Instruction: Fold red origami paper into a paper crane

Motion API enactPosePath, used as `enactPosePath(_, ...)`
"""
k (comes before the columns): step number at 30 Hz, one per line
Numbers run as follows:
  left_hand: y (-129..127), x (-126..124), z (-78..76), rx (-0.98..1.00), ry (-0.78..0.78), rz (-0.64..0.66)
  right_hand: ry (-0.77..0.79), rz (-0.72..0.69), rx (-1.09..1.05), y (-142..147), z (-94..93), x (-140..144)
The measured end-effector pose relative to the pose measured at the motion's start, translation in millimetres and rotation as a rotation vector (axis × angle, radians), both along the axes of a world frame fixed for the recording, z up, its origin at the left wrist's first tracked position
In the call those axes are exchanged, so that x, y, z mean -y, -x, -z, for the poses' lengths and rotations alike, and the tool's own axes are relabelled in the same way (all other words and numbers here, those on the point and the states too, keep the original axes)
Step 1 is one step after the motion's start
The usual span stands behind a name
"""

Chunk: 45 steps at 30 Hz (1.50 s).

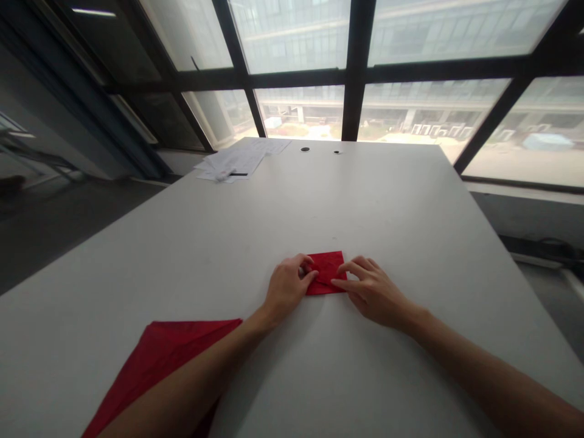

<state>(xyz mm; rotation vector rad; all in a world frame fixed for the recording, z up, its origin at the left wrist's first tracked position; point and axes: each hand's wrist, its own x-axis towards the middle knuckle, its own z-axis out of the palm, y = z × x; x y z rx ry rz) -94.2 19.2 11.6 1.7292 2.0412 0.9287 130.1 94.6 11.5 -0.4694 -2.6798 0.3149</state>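
A small folded red sheet [327, 267], creased on top, lies flat on the white table in front of me. At its left edge, my left hand [288, 281] has curled fingers and a thumb closing on the sheet. My right hand [371, 288] is at the opposite edge, with thumb and index fingertip touching the sheet and a gap between them. Its other fingers are loosely bent. Under my left forearm is a larger red sheet [168, 347], partly hidden by the arm. Whether the sheets are paper or thin cloth, I cannot tell.
The white table [219, 243] stretches away toward tall windows with dark frames [358, 73]. Loose printed papers [241, 159] lie at its far left corner, with a small dark strip [238, 174] on them. Two round holes [305, 149] show near the far edge.
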Motion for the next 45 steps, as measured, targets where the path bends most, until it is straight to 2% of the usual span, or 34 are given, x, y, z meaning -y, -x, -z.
enactPosePath(12,-4.3,0.7,0.9,-0.123,-0.018,-0.026,0.073,-0.043,-0.004,1.0,0.0,-2.2)
enactPosePath(20,-2.8,-1.0,3.0,-0.216,-0.012,-0.032,0.052,-0.025,0.044,0.8,-5.3,0.5)
enactPosePath(23,-3.2,1.2,-1.0,-0.274,-0.020,-0.006,0.043,-0.015,0.056,1.0,-7.3,1.8)
enactPosePath(26,-11.5,13.1,-9.5,-0.398,-0.078,0.056,0.046,0.001,0.061,2.4,-8.2,3.6)
enactPosePath(28,-21.2,25.1,-12.1,-0.487,-0.120,0.158,0.048,0.014,0.063,3.8,-7.8,4.9)
enactPosePath(31,-34.5,40.1,-6.2,-0.551,-0.073,0.332,0.049,0.025,0.067,5.3,-6.6,6.3)
enactPosePath(36,-36.4,44.3,6.8,-0.647,0.041,0.439,0.063,0.029,0.071,4.9,-6.8,7.3)
enactPosePath(40,-26.7,40.9,5.3,-0.657,0.083,0.383,0.064,0.023,0.066,4.4,-9.7,7.9)
enactPosePath(45,-11.7,35.6,9.3,-0.677,0.123,0.220,0.065,0.025,0.083,4.4,-10.3,7.3)
